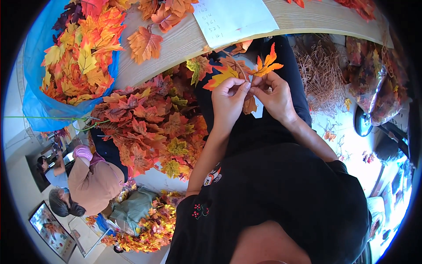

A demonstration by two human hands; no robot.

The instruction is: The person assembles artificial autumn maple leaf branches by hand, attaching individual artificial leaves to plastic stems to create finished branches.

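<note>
A black shirt [272,193] fills the lower middle of the frame. Just above it, at the centre, the left hand [229,102] and right hand [276,97] meet, thumbs and fingers pinched together on a leaf spray [267,66]. Its yellow-orange leaves fan out on both sides of the fingertips, over dark trousers [299,86]; the exact grip of each finger is hard to make out.

Left of the left forearm lies a large heap of red-orange leaves [145,127]. Across the top runs the pale wooden surface [299,22], carrying a white sheet of paper [237,20] and loose orange leaves [145,44]. A blue bag [37,83] packed with bright leaves stands at upper left.

At upper right, a tangle of brown stems [321,70] sits near clear bags [373,88] of leaves. Farther off, at lower left, a co-worker in a tan top [94,180] bends near more leaves [156,224].
</note>
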